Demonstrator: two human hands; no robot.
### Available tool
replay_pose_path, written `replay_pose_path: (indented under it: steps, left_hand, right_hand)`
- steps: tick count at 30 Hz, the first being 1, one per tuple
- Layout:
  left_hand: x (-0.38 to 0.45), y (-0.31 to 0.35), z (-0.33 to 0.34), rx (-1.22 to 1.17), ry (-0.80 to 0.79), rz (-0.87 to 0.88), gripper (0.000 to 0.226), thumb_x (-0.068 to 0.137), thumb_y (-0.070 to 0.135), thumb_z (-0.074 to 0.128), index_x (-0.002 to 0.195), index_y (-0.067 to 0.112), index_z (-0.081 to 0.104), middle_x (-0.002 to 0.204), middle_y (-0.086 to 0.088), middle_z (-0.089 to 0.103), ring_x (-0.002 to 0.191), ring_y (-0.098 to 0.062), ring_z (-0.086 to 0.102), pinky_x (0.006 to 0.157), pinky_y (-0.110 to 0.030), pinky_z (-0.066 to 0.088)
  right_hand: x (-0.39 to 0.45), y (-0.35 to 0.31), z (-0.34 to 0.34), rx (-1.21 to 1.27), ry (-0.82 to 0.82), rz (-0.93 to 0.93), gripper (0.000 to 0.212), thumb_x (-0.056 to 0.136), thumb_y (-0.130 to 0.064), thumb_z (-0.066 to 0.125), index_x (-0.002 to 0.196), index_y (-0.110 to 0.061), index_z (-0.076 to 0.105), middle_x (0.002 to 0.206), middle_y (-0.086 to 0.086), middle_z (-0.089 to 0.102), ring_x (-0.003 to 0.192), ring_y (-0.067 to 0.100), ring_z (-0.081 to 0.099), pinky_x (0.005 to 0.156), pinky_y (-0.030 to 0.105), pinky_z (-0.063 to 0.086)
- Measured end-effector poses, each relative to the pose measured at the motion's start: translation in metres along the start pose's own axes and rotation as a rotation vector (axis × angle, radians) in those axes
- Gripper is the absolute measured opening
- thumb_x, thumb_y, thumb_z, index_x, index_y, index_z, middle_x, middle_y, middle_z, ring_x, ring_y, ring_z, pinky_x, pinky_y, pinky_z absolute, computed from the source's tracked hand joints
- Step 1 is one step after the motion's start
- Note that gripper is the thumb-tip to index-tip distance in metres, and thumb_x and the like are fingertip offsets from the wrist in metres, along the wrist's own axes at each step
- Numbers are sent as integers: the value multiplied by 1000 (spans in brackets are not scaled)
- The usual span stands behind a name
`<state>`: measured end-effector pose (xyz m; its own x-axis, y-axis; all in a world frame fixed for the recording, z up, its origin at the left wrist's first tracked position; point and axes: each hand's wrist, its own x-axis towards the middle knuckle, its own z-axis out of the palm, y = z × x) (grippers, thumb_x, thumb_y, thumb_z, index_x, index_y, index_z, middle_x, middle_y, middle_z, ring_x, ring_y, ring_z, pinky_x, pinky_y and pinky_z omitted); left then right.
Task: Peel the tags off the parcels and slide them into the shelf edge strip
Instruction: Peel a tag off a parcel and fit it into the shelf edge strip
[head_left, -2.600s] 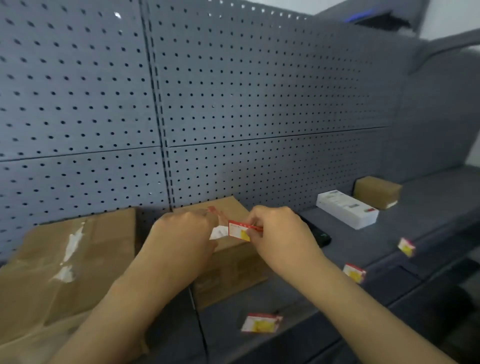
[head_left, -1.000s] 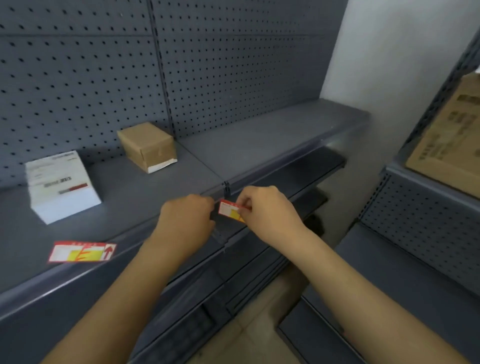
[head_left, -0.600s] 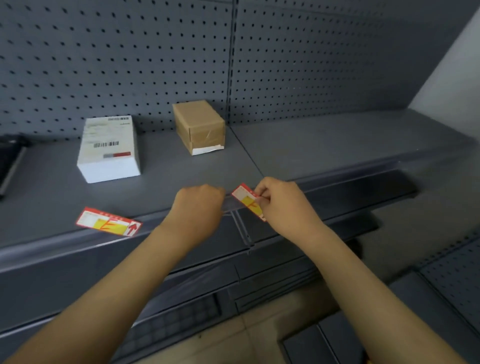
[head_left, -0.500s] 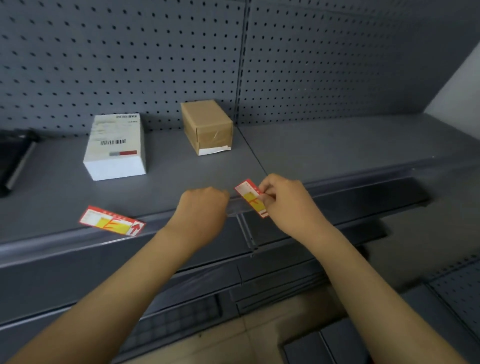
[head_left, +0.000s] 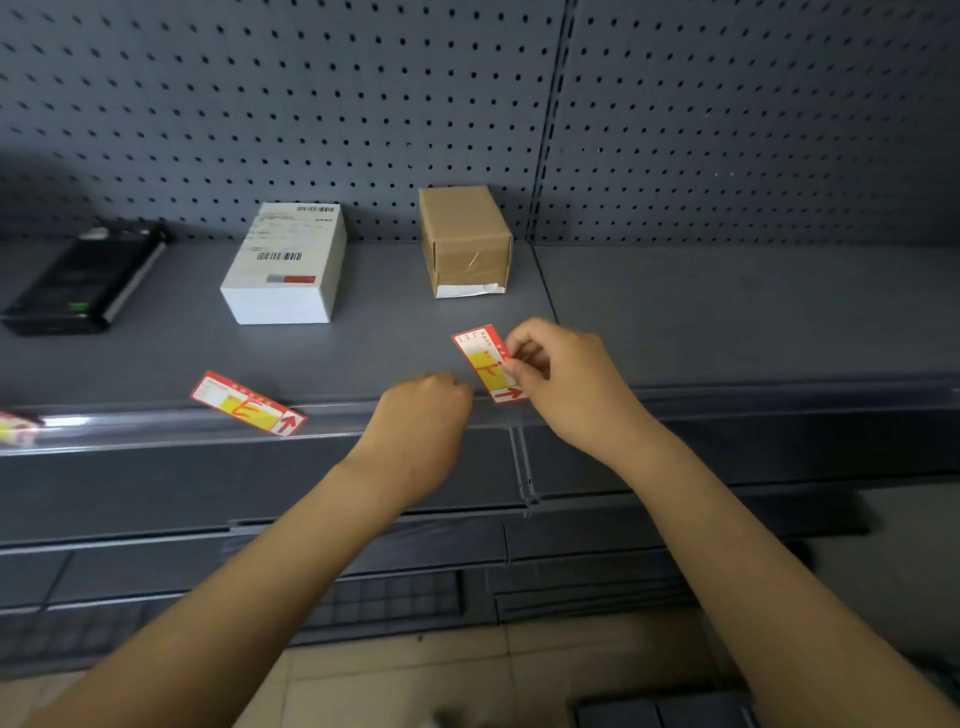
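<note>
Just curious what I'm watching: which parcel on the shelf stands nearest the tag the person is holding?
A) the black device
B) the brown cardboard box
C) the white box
B: the brown cardboard box stands just behind the held tag, which the right hand pinches near the shelf's front edge.

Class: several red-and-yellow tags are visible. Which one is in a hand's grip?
The near-upright tag, pinched by the right hand. The other full tag lies slanted at the shelf edge, untouched.

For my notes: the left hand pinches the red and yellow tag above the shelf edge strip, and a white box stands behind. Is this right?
Not quite. The head view shows the right hand pinching the tag above the strip; the left hand rests at the strip. The white box does stand behind.
</note>
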<state>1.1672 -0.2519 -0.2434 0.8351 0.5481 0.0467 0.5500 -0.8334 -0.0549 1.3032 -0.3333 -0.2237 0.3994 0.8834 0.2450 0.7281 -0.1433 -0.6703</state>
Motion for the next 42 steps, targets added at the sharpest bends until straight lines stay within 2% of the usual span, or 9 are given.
replay_pose_path:
  steps: [4,8,12,16,19,24,31,37,42]
  left_hand:
    - [-7,5,1,-60,-30,-50,27,86,13,55,113,15,60,114,-8,59,103,-29,59,80,-39,50]
    - [-13,8,-1,-110,-13,-61,31,87,10,52,117,16,58,124,-6,56,107,-29,57,82,-41,51]
    - [-14,8,-7,-75,13,-82,26,89,12,49,113,17,58,122,-3,58,103,-27,59,79,-38,50]
    - [-18,3,-20,-114,172,-200,17,92,16,50,101,17,64,105,-5,65,86,-27,64,66,-33,47]
    - [-17,-4,-28,-246,291,-233,21,90,17,56,111,18,60,109,-5,64,88,-27,64,71,-36,53]
    - [-2,-4,-33,-348,238,-206,28,89,11,57,116,19,60,113,-5,63,91,-25,65,79,-40,57]
    - [-1,-5,-29,-410,230,-166,20,87,3,53,90,13,70,93,-10,66,79,-28,62,71,-38,55]
    - [-6,-14,-15,-463,169,-157,21,86,-1,53,89,10,70,91,-13,66,79,-30,62,76,-41,55]
    - [-11,-15,-4,-474,162,-157,21,88,2,54,91,13,71,92,-11,66,79,-29,63,76,-40,55]
  right_hand:
    - [5,8,7,-51,-43,-76,6,88,-8,61,93,-8,61,93,6,65,82,17,61,74,38,54]
    - [6,15,15,-121,-71,-146,6,86,-8,61,92,-8,62,93,8,64,83,20,58,72,45,52]
    - [4,16,20,-244,-80,-229,8,85,-12,64,93,-13,67,91,4,66,88,21,54,70,41,50]
    - [4,18,19,-313,-124,-239,31,84,-10,65,114,-17,64,108,4,65,102,23,55,80,37,49]
    - [0,19,12,-295,-35,-199,36,79,-10,71,114,-16,61,112,2,62,107,19,54,84,33,48]
    - [-9,14,9,-257,-27,-107,14,78,-16,74,89,-16,65,90,2,67,78,14,61,61,31,55]
    - [-17,14,21,-273,-18,-1,17,82,-15,70,98,-16,66,96,4,68,83,18,64,66,35,56]
    - [-18,10,23,-338,-30,-101,6,84,-7,63,86,-12,66,91,4,64,84,20,58,66,36,53]
    - [-15,7,22,-467,-84,-175,10,85,-3,58,86,-12,63,92,5,60,86,21,54,68,38,52]
